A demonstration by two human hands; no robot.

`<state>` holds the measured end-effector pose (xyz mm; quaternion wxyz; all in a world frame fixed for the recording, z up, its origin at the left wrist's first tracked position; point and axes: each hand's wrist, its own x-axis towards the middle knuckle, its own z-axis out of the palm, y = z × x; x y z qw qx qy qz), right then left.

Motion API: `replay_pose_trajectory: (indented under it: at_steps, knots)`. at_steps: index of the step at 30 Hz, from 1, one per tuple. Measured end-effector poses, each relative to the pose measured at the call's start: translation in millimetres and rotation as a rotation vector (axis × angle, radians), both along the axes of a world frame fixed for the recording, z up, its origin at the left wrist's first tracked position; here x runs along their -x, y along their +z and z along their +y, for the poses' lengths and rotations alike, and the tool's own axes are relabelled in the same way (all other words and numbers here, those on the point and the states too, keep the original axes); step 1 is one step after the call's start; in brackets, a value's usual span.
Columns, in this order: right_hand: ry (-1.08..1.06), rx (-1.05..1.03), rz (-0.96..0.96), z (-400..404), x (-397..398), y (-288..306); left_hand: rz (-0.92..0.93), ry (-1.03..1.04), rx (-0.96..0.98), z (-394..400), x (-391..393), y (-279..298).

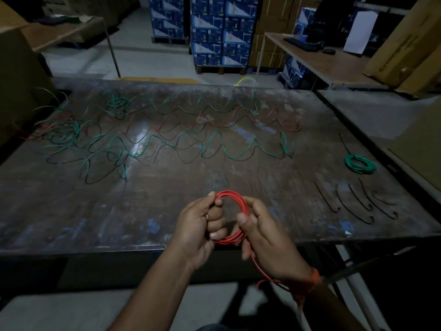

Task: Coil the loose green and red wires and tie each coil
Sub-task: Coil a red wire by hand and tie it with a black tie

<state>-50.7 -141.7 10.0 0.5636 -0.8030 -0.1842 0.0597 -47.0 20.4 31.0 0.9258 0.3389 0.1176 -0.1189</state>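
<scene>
Both hands hold the red coil above the surface's near edge: left hand fingers curled through it, right hand pinching its side. Better keep loops bunched, wind in the tail hanging below the right fingers.

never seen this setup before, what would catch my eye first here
The bright red wire coil stands out first, held just above the table's near edge by the left hand and the right hand. Behind it, loose green and red wires snake in waves across the dark table. A finished green coil lies at the right, near black ties.
</scene>
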Motion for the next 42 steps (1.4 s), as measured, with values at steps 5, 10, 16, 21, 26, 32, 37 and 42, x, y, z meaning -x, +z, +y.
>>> replay_pose_trajectory:
  at_steps: [5, 10, 16, 21, 26, 32, 37, 42]
  knots:
    - [0.073, 0.248, 0.043, -7, 16, -7, 0.058, 0.112, 0.017, 3, -7, -8]
    - [-0.072, 0.537, -0.259, -32, 20, -1, 0.046, 0.201, 0.034, -1, -14, -10]
    - [-0.321, 0.407, -0.384, -59, 25, 2, -0.007, 0.228, 0.045, -13, -13, -5]
    - [-0.204, 0.404, -0.450, -75, 27, 10, -0.116, 0.199, -0.116, -43, -8, 4]
    - [-0.117, 0.426, -0.577, -97, 24, 17, -0.330, 0.144, -0.416, -79, -2, 9]
    - [-0.058, 0.358, -0.594, -137, 24, 31, -0.638, 0.137, -0.990, -128, 4, 11]
    - [-0.014, 0.252, -0.602, -183, 26, 52, -0.717, 0.165, -1.206, -165, 9, 2]
    - [0.120, 0.060, -0.285, -237, 28, 60, -0.575, 0.165, -1.078, -198, 21, -11]
